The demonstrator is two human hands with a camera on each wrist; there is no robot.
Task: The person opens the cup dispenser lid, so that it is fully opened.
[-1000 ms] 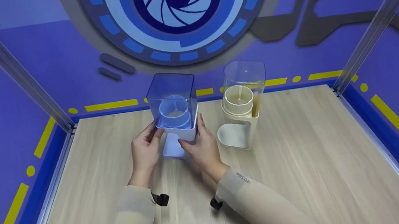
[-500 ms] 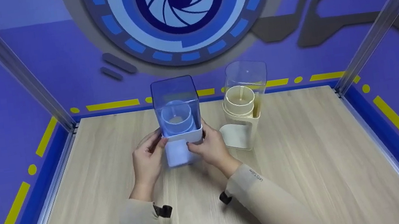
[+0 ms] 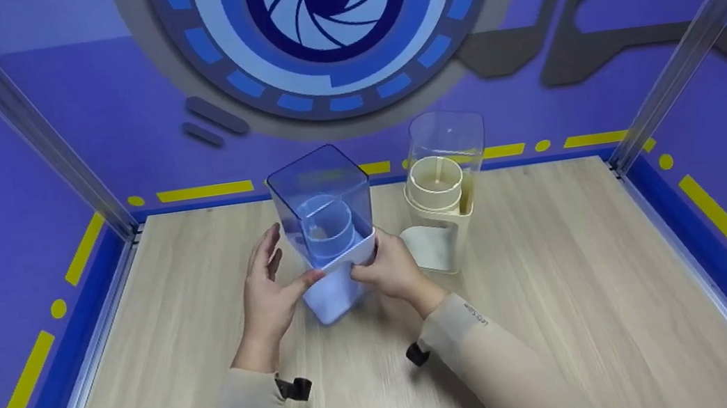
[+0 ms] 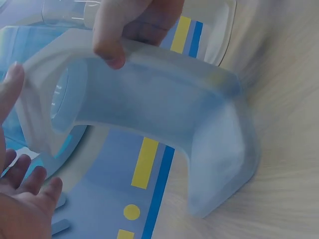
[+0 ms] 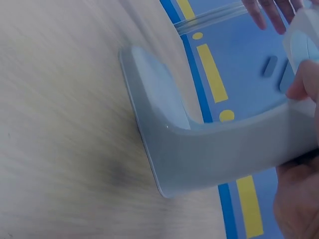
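A white, blue-tinted dispenser-like stand (image 3: 335,299) has a clear squarish cover (image 3: 292,192) on top, with a round blue cylinder (image 3: 331,226) inside. My right hand (image 3: 394,266) grips its right side, thumb on the front below the rim. On the other side my left hand (image 3: 267,301) is spread, its thumb tip at the front rim and its fingers apart from the cover. Seen from the left wrist, the stand's C-shaped body (image 4: 144,99) shows a round opening under the cover and a flat foot (image 4: 219,154). The right wrist view shows that foot (image 5: 149,124) close over the tabletop.
A second stand (image 3: 463,229), cream-coloured with a clear cover, stands upright just right of my right hand. The wooden tabletop (image 3: 561,318) ends at a blue back wall (image 3: 190,163) with yellow marks. Metal posts (image 3: 680,50) rise at the back corners.
The white stand has come nearer to me and turned, so a corner now faces front. My left fingers have come off its side and spread; my right hand has kept its grip.
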